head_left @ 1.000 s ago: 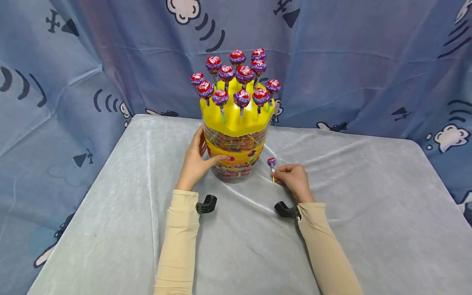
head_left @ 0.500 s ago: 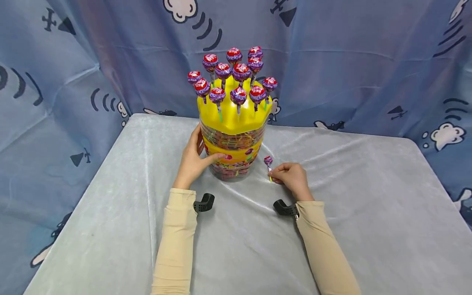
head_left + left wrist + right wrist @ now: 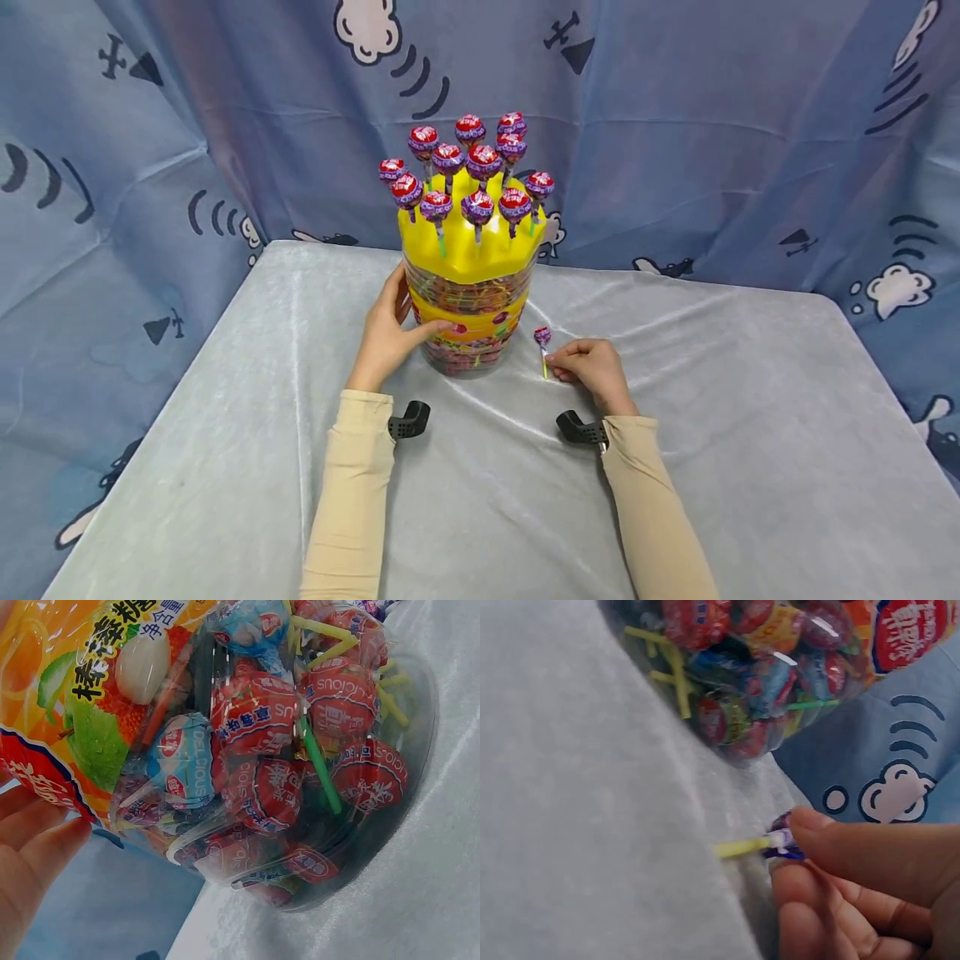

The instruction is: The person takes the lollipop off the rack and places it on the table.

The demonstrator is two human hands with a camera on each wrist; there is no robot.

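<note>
A clear plastic lollipop jar [image 3: 467, 329] with a yellow lid [image 3: 468, 246] stands mid-table, several purple-and-red lollipops [image 3: 480, 158] stuck upright in the lid. My left hand [image 3: 411, 312] grips the jar's left side, thumb across the front label. In the left wrist view the fingertips [image 3: 37, 847] lie against the jar [image 3: 285, 765]. To the right of the jar, my right hand [image 3: 558, 362] pinches a single lollipop [image 3: 542, 337] by its yellow stick, low over the cloth. The right wrist view shows the right hand [image 3: 795, 851] pinching that lollipop [image 3: 744, 847].
The table [image 3: 750, 433] is covered by a pale grey cloth. A blue patterned curtain [image 3: 712, 142] hangs behind and on both sides. Black camera mounts [image 3: 408, 419] sit at both wrists. The jar is packed with wrapped lollipops.
Only the head view has shifted slightly. Both hands, the jar and the single lollipop stay as they were.
</note>
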